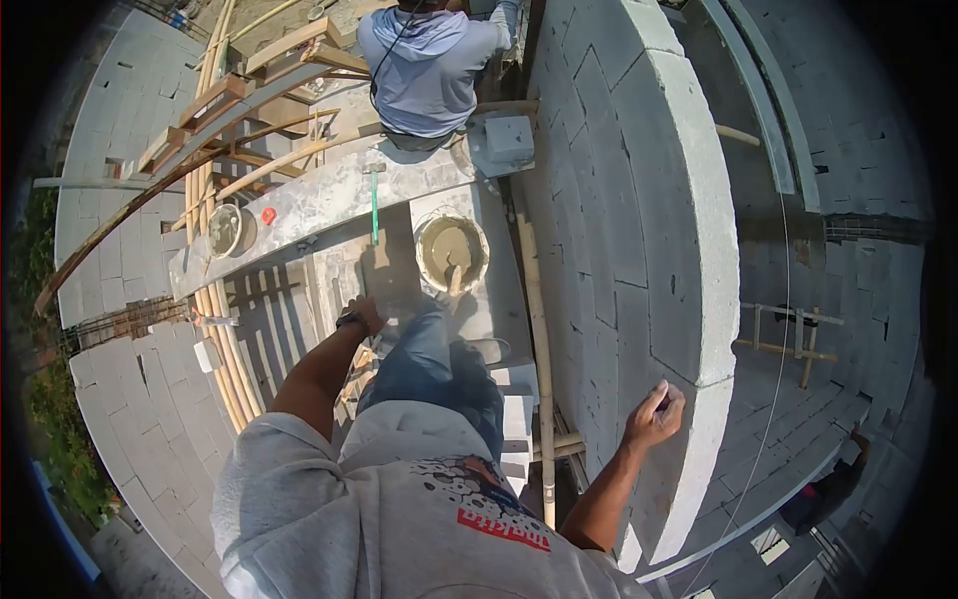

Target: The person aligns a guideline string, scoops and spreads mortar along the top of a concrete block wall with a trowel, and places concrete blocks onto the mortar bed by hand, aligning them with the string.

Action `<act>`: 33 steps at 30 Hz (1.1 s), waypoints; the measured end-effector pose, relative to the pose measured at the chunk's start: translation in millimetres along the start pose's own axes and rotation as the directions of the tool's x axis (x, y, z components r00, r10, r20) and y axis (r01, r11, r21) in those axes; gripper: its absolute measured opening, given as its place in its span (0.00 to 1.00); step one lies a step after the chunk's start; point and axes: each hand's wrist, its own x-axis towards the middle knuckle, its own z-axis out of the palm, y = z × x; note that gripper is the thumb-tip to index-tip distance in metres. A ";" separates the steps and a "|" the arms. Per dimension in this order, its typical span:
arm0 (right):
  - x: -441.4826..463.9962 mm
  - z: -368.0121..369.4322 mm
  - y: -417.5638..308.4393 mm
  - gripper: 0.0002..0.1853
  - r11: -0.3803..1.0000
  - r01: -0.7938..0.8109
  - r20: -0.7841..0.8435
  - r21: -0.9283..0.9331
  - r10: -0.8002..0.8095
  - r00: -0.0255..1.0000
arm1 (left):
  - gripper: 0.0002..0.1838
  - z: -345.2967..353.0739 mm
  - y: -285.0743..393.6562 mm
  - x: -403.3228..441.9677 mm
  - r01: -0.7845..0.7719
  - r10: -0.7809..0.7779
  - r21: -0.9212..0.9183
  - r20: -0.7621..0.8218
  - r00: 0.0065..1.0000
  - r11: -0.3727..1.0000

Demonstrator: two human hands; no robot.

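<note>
My right hand point(656, 415) is raised beside the upper face of a grey block wall point(663, 240). Its fingers are curled in toward the thumb, and their tips look dusty white. Anything inside them is hidden. My left hand point(367, 315), with a dark watch at the wrist, hangs low near my left thigh, in shade, and its fingers are not distinct. Ahead of my legs stands a bucket of wet grey mortar point(435, 244) with a tool's pale handle point(456, 280) sticking out. A green-handled hammer-like tool point(375, 208) lies across the edge of a mortar-stained platform point(299, 212).
A co-worker in a light hooded top point(424, 75) sits ahead with their back to me. Another bucket point(226, 231) stands left on the platform. Bamboo poles point(220, 349) and timber pieces line the left. A loose block point(509, 140) sits by the wall. A thin string point(781, 299) hangs at right.
</note>
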 end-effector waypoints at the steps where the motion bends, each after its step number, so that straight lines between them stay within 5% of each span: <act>1: -11.8 32.6 -19.8 0.08 0.994 -0.062 0.177 0.087 0.046 0.983 | 0.35 19.5 -9.8 26.3 0.011 -0.010 -0.027 0.009 1.000 1.000; 3: -31.7 103.1 -48.6 0.07 0.918 -0.349 0.575 0.188 0.185 0.797 | 0.36 53.6 -12.2 75.9 0.006 0.001 -0.119 0.059 0.998 0.993; 5: -62.8 185.1 -30.3 0.06 0.899 -0.436 0.792 0.048 0.232 0.565 | 0.36 109.1 5.4 133.9 -0.099 0.095 -0.234 -0.028 0.995 0.967; 7: -91.2 270.4 -3.3 0.05 0.873 -0.485 0.843 0.049 0.225 0.489 | 0.36 147.8 59.4 160.5 -0.198 0.169 -0.282 -0.126 0.978 0.939; 11: -136.8 466.1 73.7 0.03 0.636 -0.765 0.881 -0.101 0.415 0.228 | 0.34 179.0 172.2 160.2 -0.339 0.476 -0.600 0.081 0.876 0.725; 12: -135.9 518.5 86.8 0.04 0.604 -0.785 0.875 -0.137 0.446 0.190 | 0.32 231.2 184.1 167.7 -0.546 0.585 -0.582 -0.144 0.798 0.603; 13: -135.9 572.5 102.7 0.06 0.568 -0.804 0.867 -0.174 0.475 0.148 | 0.31 220.6 195.3 163.0 -0.521 0.639 -0.598 -0.019 0.769 0.609; 14: -154.6 635.5 143.0 0.11 0.805 -0.588 0.867 -0.084 0.350 0.354 | 0.31 240.9 198.6 165.5 -0.580 0.680 -0.608 -0.088 0.728 0.542; 15: -137.4 680.4 136.3 0.18 0.905 -0.397 0.843 -0.149 0.327 0.428 | 0.32 246.4 200.6 168.9 -0.533 0.689 -0.579 0.070 0.722 0.617; 17: -112.6 767.7 121.3 0.33 0.928 -0.204 0.819 -0.312 0.372 0.437 | 0.34 255.8 203.9 182.6 -0.496 0.667 -0.506 0.238 0.706 0.706; 19: -112.3 844.4 125.0 0.37 0.969 0.117 0.733 -0.218 0.083 0.675 | 0.33 255.9 204.3 188.1 -0.494 0.598 -0.575 -0.009 0.801 0.652; 21: -103.2 886.9 107.6 0.38 0.941 0.204 0.746 -0.271 0.072 0.662 | 0.31 225.9 199.5 201.1 -0.481 0.610 -0.657 -0.041 0.791 0.581; 24: -113.1 931.2 112.1 0.32 0.921 0.245 0.864 -0.304 0.159 0.477 | 0.31 255.5 192.0 208.7 -0.508 0.653 -0.689 -0.067 0.754 0.516; 27: -133.9 928.7 140.4 0.24 0.961 0.158 0.794 0.226 -0.275 0.542 | 0.31 241.7 192.9 207.7 -0.446 0.628 -0.700 0.004 0.778 0.558; 29: -120.4 906.7 107.8 0.18 0.915 -0.291 0.895 0.280 -0.138 0.425 | 0.31 233.8 190.4 206.5 -0.422 0.590 -0.687 0.012 0.807 0.592; 33: -79.0 805.0 78.3 0.15 0.995 -0.100 0.971 0.023 0.002 0.239 | 0.33 246.1 185.6 213.1 -0.410 0.574 -0.642 0.059 0.817 0.648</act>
